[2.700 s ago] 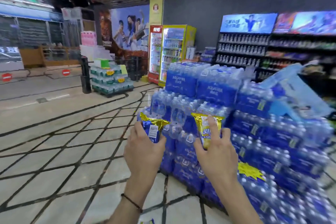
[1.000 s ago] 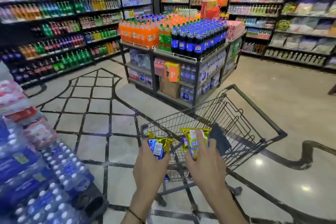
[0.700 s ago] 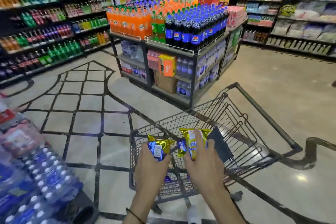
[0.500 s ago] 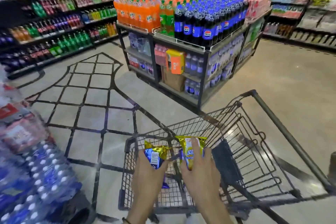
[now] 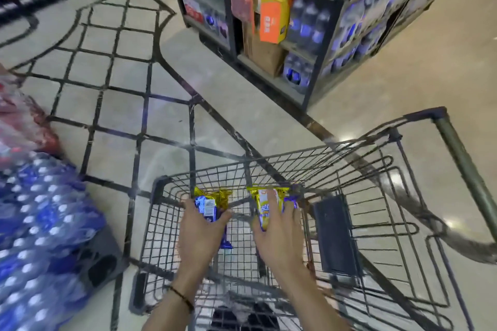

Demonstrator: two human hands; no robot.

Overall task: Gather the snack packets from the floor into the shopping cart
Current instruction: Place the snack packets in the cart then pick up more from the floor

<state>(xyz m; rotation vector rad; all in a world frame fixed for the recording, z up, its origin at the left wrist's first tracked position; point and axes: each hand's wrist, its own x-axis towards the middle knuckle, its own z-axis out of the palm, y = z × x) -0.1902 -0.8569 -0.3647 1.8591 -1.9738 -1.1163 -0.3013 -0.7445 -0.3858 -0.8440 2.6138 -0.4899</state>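
Observation:
My left hand (image 5: pixel 200 234) grips a blue snack packet with a gold crimped top (image 5: pixel 211 203). My right hand (image 5: pixel 279 236) grips a yellow snack packet (image 5: pixel 265 203), with a bit of blue wrapper showing beside it. Both hands are held inside the wire basket of the dark metal shopping cart (image 5: pixel 376 196), low over its mesh floor. The cart's handle runs along the right side. A dark flap hangs inside the basket to the right of my right hand.
Stacked packs of bottled water (image 5: pixel 35 236) stand close on the left. A drinks display rack (image 5: pixel 282 29) with an orange box stands ahead on the tiled floor. Open floor lies between the rack and the cart.
I turned from the water stack to the cart. Since then my head has tilted down and both hands have lowered with their packets into the basket.

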